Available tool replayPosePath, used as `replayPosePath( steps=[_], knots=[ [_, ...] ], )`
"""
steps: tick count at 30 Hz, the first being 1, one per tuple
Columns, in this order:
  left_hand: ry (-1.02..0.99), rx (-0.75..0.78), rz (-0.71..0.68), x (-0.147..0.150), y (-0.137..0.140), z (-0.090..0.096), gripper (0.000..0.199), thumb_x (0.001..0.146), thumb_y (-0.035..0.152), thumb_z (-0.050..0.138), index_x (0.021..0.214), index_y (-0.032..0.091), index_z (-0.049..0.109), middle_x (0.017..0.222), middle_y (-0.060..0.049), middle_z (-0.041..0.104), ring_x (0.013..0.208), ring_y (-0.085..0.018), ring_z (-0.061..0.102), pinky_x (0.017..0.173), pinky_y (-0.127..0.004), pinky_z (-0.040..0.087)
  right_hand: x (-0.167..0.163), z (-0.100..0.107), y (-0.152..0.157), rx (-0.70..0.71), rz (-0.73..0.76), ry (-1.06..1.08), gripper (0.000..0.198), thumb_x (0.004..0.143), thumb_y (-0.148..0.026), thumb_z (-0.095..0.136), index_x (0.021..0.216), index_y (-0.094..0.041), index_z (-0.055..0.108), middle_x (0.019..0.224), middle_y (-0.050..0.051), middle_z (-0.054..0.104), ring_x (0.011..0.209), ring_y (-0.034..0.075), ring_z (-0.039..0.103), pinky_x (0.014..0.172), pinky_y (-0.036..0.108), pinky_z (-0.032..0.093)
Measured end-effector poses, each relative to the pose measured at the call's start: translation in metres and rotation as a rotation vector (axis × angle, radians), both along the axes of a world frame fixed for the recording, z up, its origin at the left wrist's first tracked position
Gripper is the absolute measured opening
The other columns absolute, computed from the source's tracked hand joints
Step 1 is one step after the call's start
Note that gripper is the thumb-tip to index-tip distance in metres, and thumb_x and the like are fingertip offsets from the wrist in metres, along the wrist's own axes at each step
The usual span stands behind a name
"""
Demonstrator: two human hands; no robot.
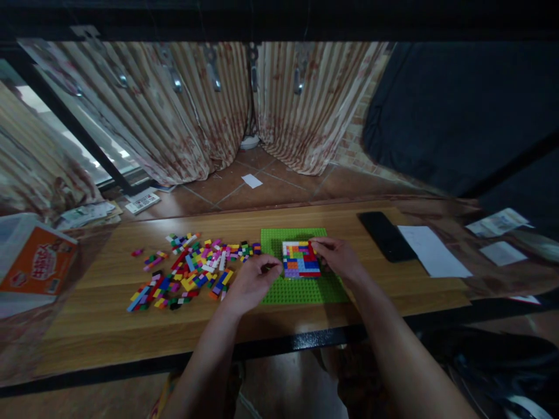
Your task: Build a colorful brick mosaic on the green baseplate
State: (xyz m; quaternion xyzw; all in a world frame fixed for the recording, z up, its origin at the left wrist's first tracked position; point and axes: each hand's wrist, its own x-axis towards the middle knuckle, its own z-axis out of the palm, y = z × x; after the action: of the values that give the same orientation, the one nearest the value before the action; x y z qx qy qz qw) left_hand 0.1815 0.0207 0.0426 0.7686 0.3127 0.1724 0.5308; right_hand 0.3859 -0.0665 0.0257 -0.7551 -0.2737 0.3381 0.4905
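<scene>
Head view. Finding the brick panel (301,259) on the green baseplate (301,293), right of centre on the wood-grain tabletop (100,291). Judging by the layout, reading the panel as well advanced: seeing bricks packing closely into a roughly square, multicoloured block, with red and blue showing toward the right. Seeing bare studs on the near, far and left sides of the panel. Counting as unplaced the loose bricks (192,265), lying in a wide mixed heap on the left.

Positioning the right hand (338,256) at the panel's far right corner, with fingertips meeting a red brick (311,247); being unable to tell this grip as grasping the brick or only pressing it. Holding the left hand (253,282) by the panel's left edge, thumb and forefinger curling toward each other; being unable to tell this grip as pinching a small brick or nothing.

Noting surroundings: seeing a dark phone (388,235) lying right of the baseplate, with white paper (432,250) just beside it. Seeing an orange-and-white box (35,267) at the left and striped curtains (187,128) hanging beyond the far edge.

Checking for obstruction: finding the left hand standing between heap and panel, covering part of the baseplate's left edge.
</scene>
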Motion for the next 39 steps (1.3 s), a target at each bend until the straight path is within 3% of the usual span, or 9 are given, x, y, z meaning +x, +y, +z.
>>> replayPosePath(
  steps=[9,12,16,19,22,27,30,34,39],
  knots=[
    [-0.05,-0.004,0.092,-0.014,0.014,0.002,0.02,0.083,0.031,0.056,0.083,0.015,0.069,0.073,-0.001,0.066,0.066,-0.013,0.057,0.061,-0.023,0.042,0.004,0.007,-0.007,0.122,-0.098,-0.107,0.044,0.077,-0.054,0.06,0.094,-0.015,0.068,0.059,-0.002,0.059,0.045,0.01,0.049,0.043,0.022,0.039],
    [-0.024,0.088,0.203,-0.029,0.029,0.004,0.019,0.082,0.028,0.056,0.082,0.015,0.07,0.074,-0.001,0.068,0.067,-0.014,0.059,0.063,-0.024,0.044,0.001,0.009,-0.008,0.147,-0.131,-0.227,0.042,0.079,-0.054,0.058,0.09,-0.015,0.07,0.062,0.0,0.061,0.047,0.011,0.051,0.045,0.024,0.04],
    [0.068,0.236,0.334,-0.049,0.047,0.005,0.017,0.079,0.02,0.055,0.081,0.015,0.071,0.082,-0.004,0.071,0.081,-0.018,0.064,0.077,-0.029,0.047,-0.007,0.009,-0.009,0.192,-0.141,-0.421,0.042,0.083,-0.052,0.058,0.096,-0.015,0.072,0.076,0.007,0.07,0.063,0.019,0.062,0.06,0.031,0.049],
    [0.111,0.275,0.313,-0.057,0.049,0.006,0.018,0.078,0.016,0.054,0.084,0.014,0.071,0.084,-0.005,0.072,0.085,-0.02,0.066,0.079,-0.03,0.048,-0.012,0.008,-0.01,0.231,-0.066,-0.509,0.045,0.083,-0.054,0.058,0.103,-0.016,0.07,0.092,0.011,0.07,0.077,0.022,0.065,0.069,0.037,0.052],
    [0.147,0.263,0.168,-0.056,0.042,0.009,0.018,0.078,0.016,0.055,0.086,0.015,0.071,0.082,-0.004,0.072,0.076,-0.018,0.065,0.07,-0.027,0.048,-0.016,0.005,-0.011,0.249,0.088,-0.6,0.048,0.08,-0.056,0.063,0.112,-0.021,0.067,0.111,0.011,0.065,0.097,0.026,0.063,0.082,0.043,0.052],
    [0.284,0.312,0.017,-0.047,0.029,0.011,0.017,0.073,0.01,0.058,0.085,0.017,0.069,0.073,-0.001,0.069,0.066,-0.015,0.062,0.06,-0.024,0.043,-0.02,-0.002,-0.013,0.208,0.333,-0.75,0.069,0.07,-0.055,0.074,0.13,-0.028,0.055,0.139,0.011,0.049,0.129,0.034,0.045,0.105,0.056,0.039],
    [0.387,0.39,-0.012,-0.042,0.025,0.01,0.015,0.071,0.008,0.059,0.08,0.017,0.068,0.075,-0.002,0.069,0.068,-0.015,0.062,0.06,-0.024,0.043,-0.021,-0.006,-0.014,0.159,0.412,-0.794,0.078,0.067,-0.052,0.077,0.136,-0.027,0.049,0.144,0.012,0.043,0.133,0.037,0.04,0.108,0.058,0.035],
    [0.448,0.476,-0.037,-0.035,0.019,0.011,0.009,0.076,0.019,0.061,0.082,0.019,0.067,0.082,-0.003,0.07,0.074,-0.017,0.064,0.064,-0.025,0.044,-0.019,-0.01,-0.014,0.125,0.474,-0.788,0.078,0.07,-0.046,0.075,0.139,-0.027,0.043,0.142,0.013,0.045,0.131,0.035,0.043,0.108,0.057,0.036],
    [0.574,0.542,0.062,-0.025,0.012,0.008,0.017,0.079,0.032,0.063,0.091,0.02,0.066,0.088,-0.006,0.071,0.081,-0.022,0.066,0.071,-0.03,0.048,-0.017,-0.009,-0.015,0.148,0.521,-0.771,0.073,0.074,-0.042,0.073,0.139,-0.028,0.043,0.14,0.012,0.048,0.129,0.034,0.045,0.107,0.056,0.037]
  ],
)
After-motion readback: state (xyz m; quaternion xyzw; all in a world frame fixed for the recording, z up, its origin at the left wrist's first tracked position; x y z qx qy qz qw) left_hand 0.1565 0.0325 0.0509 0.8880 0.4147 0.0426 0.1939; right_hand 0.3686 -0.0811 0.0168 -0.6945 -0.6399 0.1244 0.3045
